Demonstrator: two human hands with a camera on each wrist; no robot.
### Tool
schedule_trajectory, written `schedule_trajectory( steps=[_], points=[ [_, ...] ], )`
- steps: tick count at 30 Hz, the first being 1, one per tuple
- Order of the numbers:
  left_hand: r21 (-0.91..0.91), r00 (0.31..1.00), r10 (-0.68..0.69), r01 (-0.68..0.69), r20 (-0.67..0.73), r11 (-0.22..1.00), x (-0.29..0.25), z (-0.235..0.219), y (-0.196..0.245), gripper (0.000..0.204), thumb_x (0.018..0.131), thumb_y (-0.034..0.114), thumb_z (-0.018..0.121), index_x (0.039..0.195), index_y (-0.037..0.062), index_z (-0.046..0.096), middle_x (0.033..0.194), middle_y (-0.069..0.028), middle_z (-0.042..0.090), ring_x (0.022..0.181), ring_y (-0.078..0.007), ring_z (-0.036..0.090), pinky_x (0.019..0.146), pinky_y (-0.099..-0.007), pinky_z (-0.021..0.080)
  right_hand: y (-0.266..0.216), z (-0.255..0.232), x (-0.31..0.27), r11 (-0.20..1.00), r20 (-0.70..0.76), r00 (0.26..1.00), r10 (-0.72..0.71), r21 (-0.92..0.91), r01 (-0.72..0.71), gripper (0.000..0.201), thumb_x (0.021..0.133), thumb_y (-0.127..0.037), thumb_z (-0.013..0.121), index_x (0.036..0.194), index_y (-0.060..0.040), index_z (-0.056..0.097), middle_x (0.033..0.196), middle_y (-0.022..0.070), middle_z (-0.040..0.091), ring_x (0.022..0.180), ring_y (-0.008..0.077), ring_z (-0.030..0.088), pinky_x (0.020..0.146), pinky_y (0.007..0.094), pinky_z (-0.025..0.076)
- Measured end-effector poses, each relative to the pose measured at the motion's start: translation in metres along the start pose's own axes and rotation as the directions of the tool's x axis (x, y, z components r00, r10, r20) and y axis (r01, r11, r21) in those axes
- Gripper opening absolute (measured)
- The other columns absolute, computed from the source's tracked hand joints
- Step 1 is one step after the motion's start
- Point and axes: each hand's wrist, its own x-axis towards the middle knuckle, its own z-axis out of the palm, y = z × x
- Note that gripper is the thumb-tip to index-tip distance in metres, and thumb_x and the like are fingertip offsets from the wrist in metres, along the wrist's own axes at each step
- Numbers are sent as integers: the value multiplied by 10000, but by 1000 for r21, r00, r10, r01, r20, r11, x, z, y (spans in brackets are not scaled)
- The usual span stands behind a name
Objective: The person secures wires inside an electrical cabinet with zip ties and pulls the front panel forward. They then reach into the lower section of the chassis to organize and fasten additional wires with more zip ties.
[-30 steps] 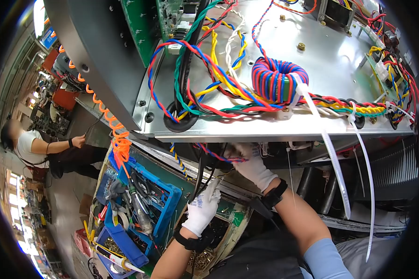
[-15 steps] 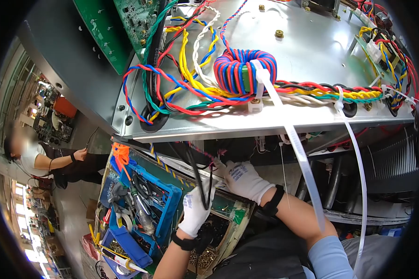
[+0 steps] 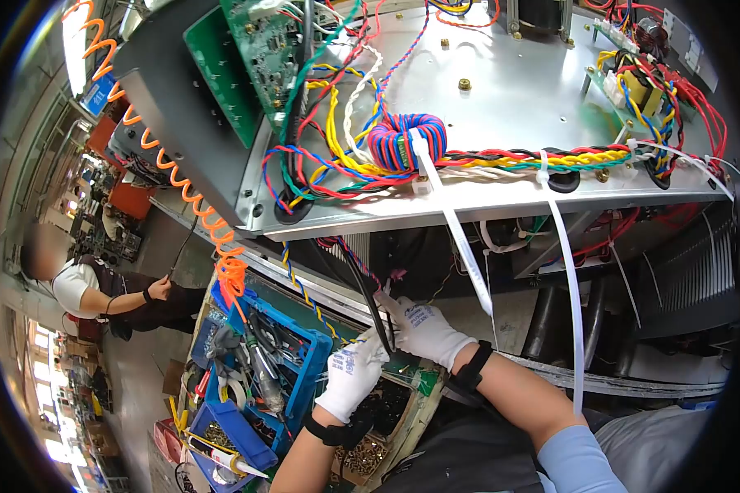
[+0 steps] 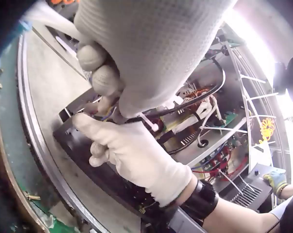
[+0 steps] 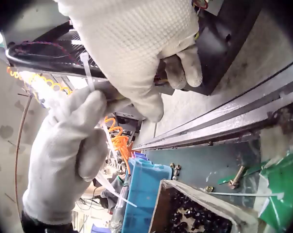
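Observation:
Below the chassis edge in the head view, my gloved left hand [image 3: 353, 374] and right hand [image 3: 427, 333] work close together. A black cable [image 3: 366, 287] hangs from the chassis and loops down between them. In the right wrist view a white cable tie [image 5: 89, 75] passes through the left hand [image 5: 64, 155], between thumb and fingers. The right hand [image 5: 136, 53] has curled fingers, with thin wires at its fingertips. In the left wrist view coloured wires [image 4: 107, 114] show where both hands' fingertips meet. What lies inside the grips is partly hidden.
The open metal chassis [image 3: 510, 90] carries a red-blue wound coil [image 3: 407, 141] and bundled wires; long cable ties [image 3: 563, 279] hang off its edge. A blue tool bin [image 3: 304, 370] stands at the left. An orange coiled hose [image 3: 168, 164] hangs above it. Another person [image 3: 90, 287] stands far left.
My right hand has come down from under the chassis edge to beside the left hand. The black cable's loop now hangs between them. The head view has shifted.

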Motion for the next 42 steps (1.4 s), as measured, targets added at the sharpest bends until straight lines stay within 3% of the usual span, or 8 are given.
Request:
schedule_trajectory(
  steps=[13, 16, 23, 25, 28, 31, 37, 42],
  points=[
    [26, 973, 113, -110, -201, 994, 6, -29, 29, 239, 867, 97, 578, 1089, 76, 664, 1114, -155, 641, 1048, -308, 610, 872, -361, 496, -6, 0, 50, 930, 71, 932, 354, -126, -344, 320, 800, -323, 583, 1006, -106, 695, 1018, 143, 677, 1008, 296, 632, 854, 404, 495],
    [138, 842, 201, -152, -501, 979, 4, -50, 29, 257, 889, 47, 563, 1132, 27, 642, 1161, -152, 628, 1027, -252, 629, 825, -305, 503, 13, 14, 47, 980, -112, 980, 163, -95, -174, 407, 813, -475, 583, 922, -93, 670, 895, 150, 667, 901, 342, 632, 779, 437, 485],
    [-166, 847, 65, -178, -528, 970, 2, -82, 42, 268, 893, 29, 564, 1136, -76, 611, 1185, -171, 613, 1007, -182, 610, 832, -235, 465, 6, 12, 13, 983, -93, 986, 136, 135, -123, 517, 774, -380, 660, 1190, -97, 543, 1048, 186, 615, 965, 368, 603, 824, 435, 474],
    [-568, 791, -273, -113, -548, 815, -4, -72, 25, 219, 892, 3, 558, 1082, -61, 645, 1146, -154, 641, 1005, -193, 615, 884, -256, 461, 16, 6, -12, 996, -234, 972, 5, -82, -25, 589, 834, -178, 531, 1403, -130, 385, 1153, 198, 587, 1041, 331, 594, 876, 411, 471],
    [-803, 594, -591, -172, -547, 570, -24, -48, -8, 251, 883, 2, 567, 1123, -47, 624, 995, -93, 680, 778, -107, 624, 691, -232, 496, 16, -27, -52, 948, -342, 915, 215, 298, -111, 470, 837, -93, 584, 1295, -44, 492, 1066, 141, 616, 895, 219, 613, 732, 312, 500],
    [-631, 893, -371, 137, -256, 764, -38, -21, -28, 201, 903, 98, 590, 1031, -38, 666, 935, -91, 689, 855, -140, 643, 757, -250, 493, 17, -32, -70, 771, -245, 856, 456, 589, -242, 363, 861, -80, 614, 1198, 42, 559, 996, 81, 615, 897, 129, 579, 726, 262, 481],
    [-633, 931, -294, 364, 217, 684, -27, 65, -32, 155, 830, 23, 668, 977, -25, 666, 808, 0, 625, 693, -54, 531, 632, -201, 424, -2, -12, -67, 483, 329, 922, 203, 785, -387, 408, 865, -109, 638, 1213, 81, 539, 861, 1, 599, 714, 61, 520, 631, 203, 433],
    [-676, 944, -291, 317, 156, 665, -30, 61, -18, 99, 847, 66, 643, 879, -25, 662, 756, -28, 633, 691, -88, 558, 638, -239, 453, -3, 18, -72, 300, 108, 900, 423, 920, -252, 547, 874, -102, 644, 1316, 103, 395, 789, 18, 589, 660, 57, 528, 574, 191, 454]
  ],
)
